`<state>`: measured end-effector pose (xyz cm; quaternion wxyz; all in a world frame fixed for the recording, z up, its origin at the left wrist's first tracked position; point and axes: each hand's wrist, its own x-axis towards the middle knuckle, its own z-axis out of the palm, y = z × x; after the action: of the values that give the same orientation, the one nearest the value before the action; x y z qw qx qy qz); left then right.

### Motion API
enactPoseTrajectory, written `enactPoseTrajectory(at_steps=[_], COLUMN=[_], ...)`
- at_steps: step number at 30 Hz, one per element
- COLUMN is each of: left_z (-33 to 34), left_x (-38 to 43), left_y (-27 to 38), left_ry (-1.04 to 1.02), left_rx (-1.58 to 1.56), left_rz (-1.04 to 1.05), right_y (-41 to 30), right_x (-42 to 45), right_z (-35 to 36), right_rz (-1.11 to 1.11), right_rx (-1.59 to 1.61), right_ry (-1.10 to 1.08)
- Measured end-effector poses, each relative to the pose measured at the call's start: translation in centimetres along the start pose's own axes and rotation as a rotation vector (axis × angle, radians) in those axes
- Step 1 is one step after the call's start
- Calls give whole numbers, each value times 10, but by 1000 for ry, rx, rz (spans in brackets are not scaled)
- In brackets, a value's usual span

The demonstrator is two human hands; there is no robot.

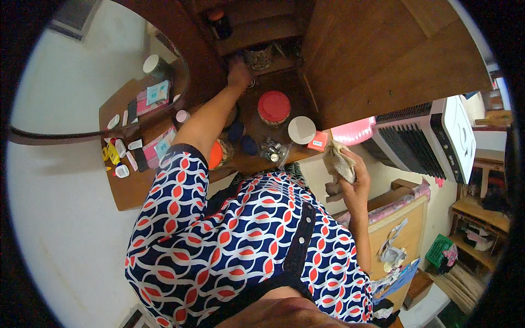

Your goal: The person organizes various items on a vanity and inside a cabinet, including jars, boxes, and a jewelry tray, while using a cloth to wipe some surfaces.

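My left hand (pixel 239 74) reaches into a wooden cabinet, close to its lower shelf (pixel 275 67). It is blurred and in shadow, so its grip is unclear. Beside it on that shelf lies a crumpled, bag-like bundle (pixel 260 58). My right hand (pixel 357 174) grips a worn, pale cloth (pixel 339 164) by the counter's right edge. Between my arms stand a red-lidded jar (pixel 274 106) and a white round-topped container (pixel 302 130). A small red box (pixel 318 141) and a clear plastic bag of small shiny items (pixel 274 152) lie nearer me.
An orange-lidded jar (pixel 215 155) and dark blue lids (pixel 249 145) are by my left forearm. A mirror (pixel 123 74) stands left, above small bottles (pixel 119 148). The cabinet door (pixel 381 61) hangs open at right, beyond it an air cooler (pixel 426 139). A dark jar (pixel 219 25) occupies the upper shelf.
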<state>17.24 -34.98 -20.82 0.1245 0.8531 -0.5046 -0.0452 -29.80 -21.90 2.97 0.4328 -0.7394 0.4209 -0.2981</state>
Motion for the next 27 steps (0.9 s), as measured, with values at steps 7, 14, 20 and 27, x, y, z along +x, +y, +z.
enactPoseTrajectory(at_steps=[7, 14, 20, 27], left_z=[45, 94, 97, 120], left_x=[80, 84, 96, 101], left_y=[-27, -73, -39, -27], left_ry=[-170, 76, 36, 419], left_rx=[-371, -274, -336, -896], left_rz=[-175, -128, -198, -205], right_y=[-2, -5, -8, -11], right_x=[-13, -18, -24, -22], right_z=[-1, -4, 1, 0], right_rz=[36, 15, 49, 76], right_rx=[-54, -63, -106, -73], right_ry=[48, 46, 83, 75])
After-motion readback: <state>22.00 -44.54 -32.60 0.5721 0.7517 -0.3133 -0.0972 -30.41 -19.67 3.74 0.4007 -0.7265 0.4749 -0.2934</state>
